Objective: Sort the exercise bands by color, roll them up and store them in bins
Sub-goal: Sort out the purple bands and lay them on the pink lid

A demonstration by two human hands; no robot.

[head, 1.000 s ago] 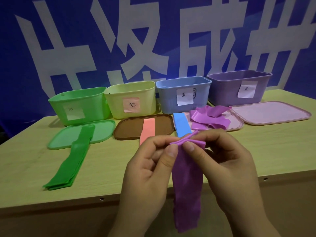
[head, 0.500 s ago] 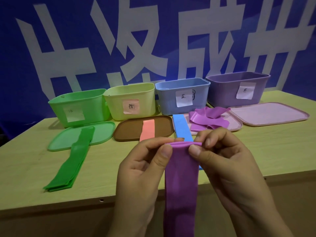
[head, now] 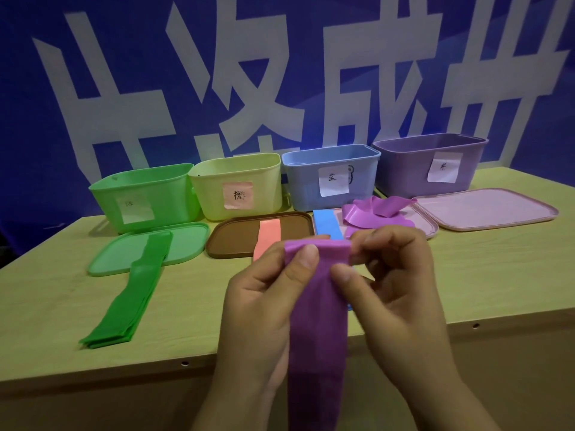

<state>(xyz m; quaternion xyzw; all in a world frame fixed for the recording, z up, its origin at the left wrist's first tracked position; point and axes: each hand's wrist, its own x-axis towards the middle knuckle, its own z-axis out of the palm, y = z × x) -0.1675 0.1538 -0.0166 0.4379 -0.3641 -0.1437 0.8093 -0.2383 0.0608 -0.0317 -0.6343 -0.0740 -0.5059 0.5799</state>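
Note:
A purple band (head: 317, 331) hangs in front of the table edge, its top end flattened and spread wide. My left hand (head: 264, 312) pinches the top left corner with thumb and fingers. My right hand (head: 395, 293) pinches the top right side. More purple bands (head: 373, 213) lie crumpled on a pink lid (head: 431, 227). Green bands (head: 133, 293) stretch from the green lid (head: 186, 241) toward me. A pink band (head: 269, 234) lies on the brown lid (head: 236, 237), a blue band (head: 325, 222) beside it.
Four labelled bins stand in a row at the back: green (head: 143, 197), pale yellow (head: 236, 185), blue (head: 329, 175), purple (head: 429, 166). A second pink lid (head: 485, 209) lies at the right. The table's front edge (head: 124, 371) runs below the hands.
The bunched top end of the purple band has been pulled flat and wide between both hands. The hands have moved slightly apart.

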